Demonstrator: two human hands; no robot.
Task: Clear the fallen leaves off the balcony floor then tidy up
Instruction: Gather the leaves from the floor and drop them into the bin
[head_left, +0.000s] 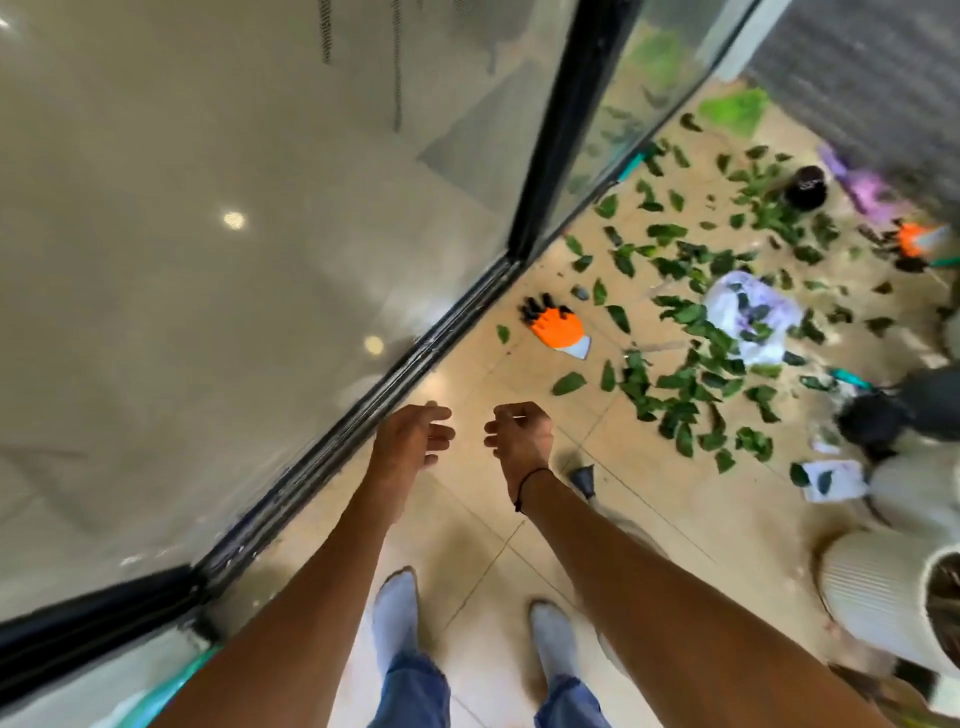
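Several green fallen leaves (675, 395) lie scattered over the beige balcony floor tiles (467, 519), mostly to my right and ahead. An orange and black glove (558, 327) lies on the tiles near the door track. A white plastic bag (748, 312) with leaves on it sits among the litter. My left hand (413, 439) and my right hand (519, 434) hang in front of me above the floor, close together, fingers loosely curled, holding nothing. Both hands are well short of the leaves.
A black sliding-door frame (550, 135) and its track (363, 410) run diagonally on my left, with glass and an indoor floor beyond. Ribbed white pots (872, 587) stand at right. A second orange glove (914, 240), a black pot (805, 187) and a purple item (862, 184) lie farther off.
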